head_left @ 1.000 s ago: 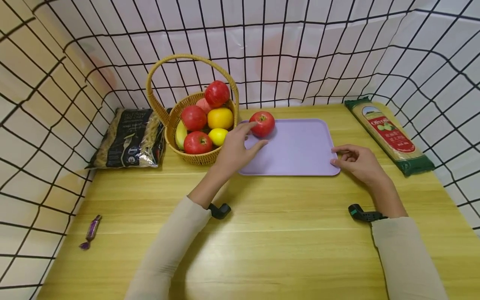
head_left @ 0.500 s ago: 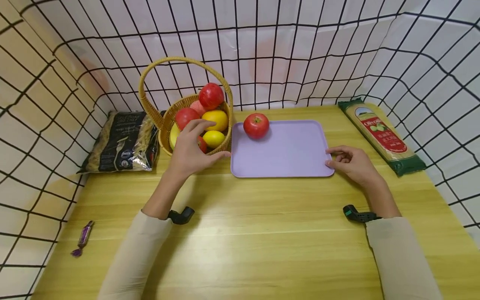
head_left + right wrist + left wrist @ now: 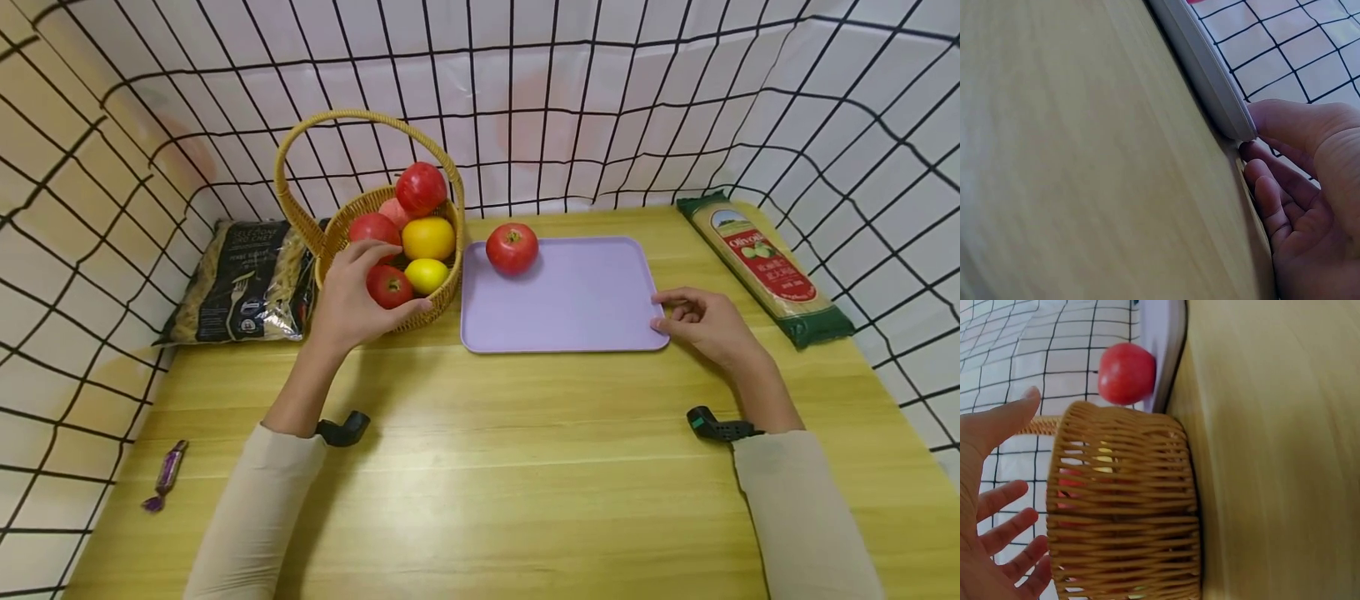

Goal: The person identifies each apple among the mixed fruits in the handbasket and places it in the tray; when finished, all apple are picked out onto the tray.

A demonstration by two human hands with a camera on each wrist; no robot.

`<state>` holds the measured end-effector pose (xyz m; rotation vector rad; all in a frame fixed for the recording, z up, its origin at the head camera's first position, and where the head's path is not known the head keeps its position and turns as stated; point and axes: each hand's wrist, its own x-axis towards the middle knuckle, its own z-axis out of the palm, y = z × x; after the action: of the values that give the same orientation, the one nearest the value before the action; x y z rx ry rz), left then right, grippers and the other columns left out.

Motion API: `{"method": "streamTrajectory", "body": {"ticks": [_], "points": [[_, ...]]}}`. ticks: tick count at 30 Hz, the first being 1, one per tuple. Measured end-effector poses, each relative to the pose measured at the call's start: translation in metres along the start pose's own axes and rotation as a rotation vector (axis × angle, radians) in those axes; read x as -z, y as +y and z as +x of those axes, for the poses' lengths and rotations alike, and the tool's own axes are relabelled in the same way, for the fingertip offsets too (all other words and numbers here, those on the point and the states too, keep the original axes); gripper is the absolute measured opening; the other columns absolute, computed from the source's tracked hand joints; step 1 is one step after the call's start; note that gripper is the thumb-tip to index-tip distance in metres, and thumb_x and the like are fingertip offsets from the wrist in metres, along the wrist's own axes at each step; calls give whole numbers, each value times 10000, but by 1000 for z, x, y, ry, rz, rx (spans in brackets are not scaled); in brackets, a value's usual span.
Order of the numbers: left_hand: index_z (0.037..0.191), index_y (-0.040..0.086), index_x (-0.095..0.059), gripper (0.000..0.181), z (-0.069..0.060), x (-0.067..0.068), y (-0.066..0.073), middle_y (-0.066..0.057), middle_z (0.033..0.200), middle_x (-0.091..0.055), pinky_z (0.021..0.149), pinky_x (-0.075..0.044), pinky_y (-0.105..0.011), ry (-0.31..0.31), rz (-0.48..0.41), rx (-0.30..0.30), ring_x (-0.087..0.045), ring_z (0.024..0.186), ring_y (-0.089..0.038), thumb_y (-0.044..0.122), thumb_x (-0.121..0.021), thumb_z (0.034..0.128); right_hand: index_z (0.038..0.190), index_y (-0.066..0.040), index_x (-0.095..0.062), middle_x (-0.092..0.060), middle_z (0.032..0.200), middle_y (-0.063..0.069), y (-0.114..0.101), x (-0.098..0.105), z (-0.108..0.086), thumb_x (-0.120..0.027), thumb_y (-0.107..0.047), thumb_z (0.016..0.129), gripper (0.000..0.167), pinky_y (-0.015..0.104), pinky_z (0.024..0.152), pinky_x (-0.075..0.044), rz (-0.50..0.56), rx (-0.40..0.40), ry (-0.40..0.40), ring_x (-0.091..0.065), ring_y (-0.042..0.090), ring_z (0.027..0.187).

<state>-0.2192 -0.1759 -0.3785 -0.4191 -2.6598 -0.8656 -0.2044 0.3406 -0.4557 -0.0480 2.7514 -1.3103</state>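
In the head view my left hand [image 3: 351,293] hovers over the front left of a wicker basket [image 3: 450,287], thumb and fingers spread around the air above a red apple [image 3: 390,287]. The left wrist view shows this hand [image 3: 991,506] holding nothing, close by the basket's woven side [image 3: 1125,500]. Also in the basket are more red apples [image 3: 422,188], a yellow lemon [image 3: 427,277] and a larger yellow fruit [image 3: 428,239]. One red apple [image 3: 512,248] sits on the lilac tray [image 3: 570,308], towards its back left corner. My right hand [image 3: 705,325] holds the tray's right edge between thumb and fingers.
A black pasta bag [image 3: 243,283] lies left of the basket. At the right lies a green-ended noodle packet [image 3: 768,267]. A purple wrapped candy [image 3: 167,475] is at the table's left. Black wire grid [image 3: 551,108] encloses the back and sides.
My left hand has moved left from beside the apple on the tray to above the basket. That apple stays on the tray. My right hand keeps its place at the tray's edge.
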Motion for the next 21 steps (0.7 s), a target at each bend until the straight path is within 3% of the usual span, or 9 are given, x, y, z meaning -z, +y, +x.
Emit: {"method": "streamTrajectory", "body": {"ticks": [8, 21], "points": [[1316, 190, -663, 756, -1, 4, -13, -90, 1433, -583, 934, -550, -605, -57, 1, 23, -569, 1230, -384, 587, -881, 711, 1336, -76, -661, -612, 949, 78, -1, 0, -1, -789, -272, 928, 470, 218, 640, -437, 8, 0, -4, -501, 135, 765], [1347, 137, -655, 693, 10, 13, -28, -195, 1496, -525, 923, -546, -601, -231, 43, 95, -567, 1231, -407, 555, -779, 809, 1340, -75, -658, -605, 926, 53, -1, 1, 0, -792, -253, 926, 470, 222, 624, -439, 20, -7, -7, -499, 124, 747]]}}
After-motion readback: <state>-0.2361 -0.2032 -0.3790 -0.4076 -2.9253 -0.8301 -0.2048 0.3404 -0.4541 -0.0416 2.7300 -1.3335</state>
